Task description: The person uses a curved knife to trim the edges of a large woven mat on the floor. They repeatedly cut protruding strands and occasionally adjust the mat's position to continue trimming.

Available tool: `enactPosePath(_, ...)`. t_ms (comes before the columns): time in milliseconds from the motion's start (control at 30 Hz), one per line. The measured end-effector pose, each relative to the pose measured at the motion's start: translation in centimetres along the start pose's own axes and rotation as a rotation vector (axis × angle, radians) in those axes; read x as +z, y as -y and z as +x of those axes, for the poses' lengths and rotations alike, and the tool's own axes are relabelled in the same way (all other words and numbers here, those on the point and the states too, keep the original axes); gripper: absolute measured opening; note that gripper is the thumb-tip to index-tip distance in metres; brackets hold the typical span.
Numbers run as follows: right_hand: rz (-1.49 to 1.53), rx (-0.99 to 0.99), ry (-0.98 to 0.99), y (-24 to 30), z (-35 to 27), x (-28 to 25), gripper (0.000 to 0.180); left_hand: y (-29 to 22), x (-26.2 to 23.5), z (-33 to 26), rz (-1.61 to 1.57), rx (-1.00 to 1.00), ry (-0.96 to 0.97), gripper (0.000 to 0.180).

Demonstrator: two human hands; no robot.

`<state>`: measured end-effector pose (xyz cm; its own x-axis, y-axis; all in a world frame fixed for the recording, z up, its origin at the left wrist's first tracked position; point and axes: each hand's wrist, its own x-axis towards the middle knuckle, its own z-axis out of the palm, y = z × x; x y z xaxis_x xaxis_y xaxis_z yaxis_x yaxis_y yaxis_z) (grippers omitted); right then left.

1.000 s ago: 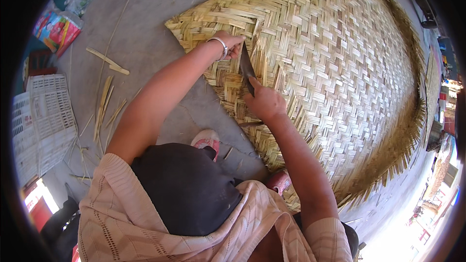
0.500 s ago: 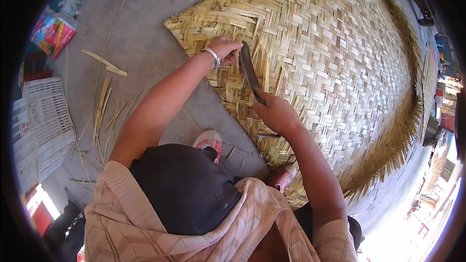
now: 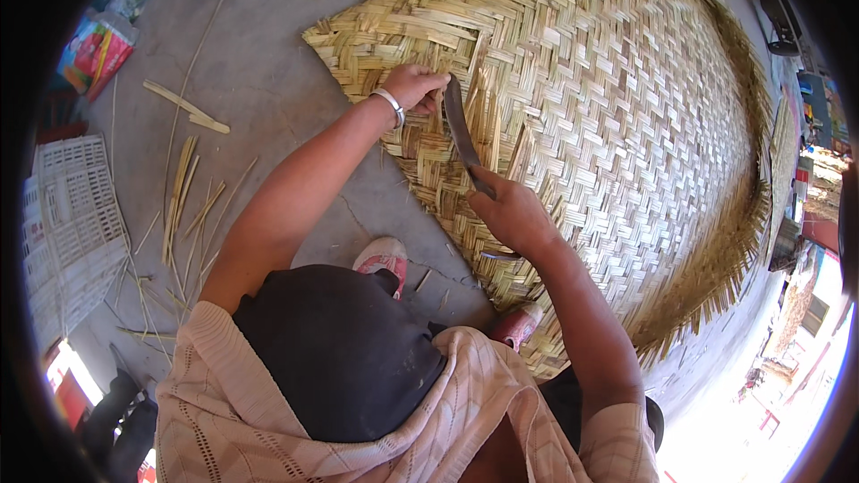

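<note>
Woven yellow bamboo-strip mat (image 3: pixel 608 125): left hand (image 3: pixel 413 88) fingers pinch a strip; right hand (image 3: pixel 512 215) fingers closed around dark curved knife (image 3: pixel 463 130), raised further upright than before.

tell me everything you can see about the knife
The knife has a long, dark, slightly curved blade that looks like worn metal. Its handle is hidden inside the right hand, which grips it with the blade pointing away from the person. It lies low over the woven mat, near the mat's left edge. The tip reaches the left hand, whose fingers pinch a strip beside it; whether they touch the blade is unclear.
</note>
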<state>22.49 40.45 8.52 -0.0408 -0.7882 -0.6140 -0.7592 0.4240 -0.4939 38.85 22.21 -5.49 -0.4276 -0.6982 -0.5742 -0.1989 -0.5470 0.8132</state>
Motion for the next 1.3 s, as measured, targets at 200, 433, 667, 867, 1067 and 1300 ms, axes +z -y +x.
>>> enactPosePath(200,-0.076,0.092,0.057,0.5,1.0,-0.5,0.058,-1.0,0.4,-0.2,0.065,-0.071,0.004,0.025)
enactPosePath(433,-0.039,0.11,0.147,0.7,0.2,-1.5,0.059,-2.2,1.5,-1.3,0.057,-0.209,-0.07,0.021)
enactPosePath(667,-0.153,0.068,0.055,1.2,2.1,0.1,0.057,-2.7,2.0,-1.4,0.107,-0.238,-0.079,0.02)
enactPosePath(867,-0.219,0.133,-0.019,1.1,2.9,2.2,0.058,-2.4,2.9,0.5,0.138,-0.262,-0.194,0.022)
enactPosePath(1067,-0.201,0.115,-0.042,0.5,3.1,2.6,0.058,-2.7,3.9,2.6,0.348,-0.194,-0.286,0.03)
enactPosePath(1300,-0.239,0.113,-0.022,0.6,2.9,2.3,0.058,-3.4,2.0,-0.2,0.843,0.062,-0.037,0.051)
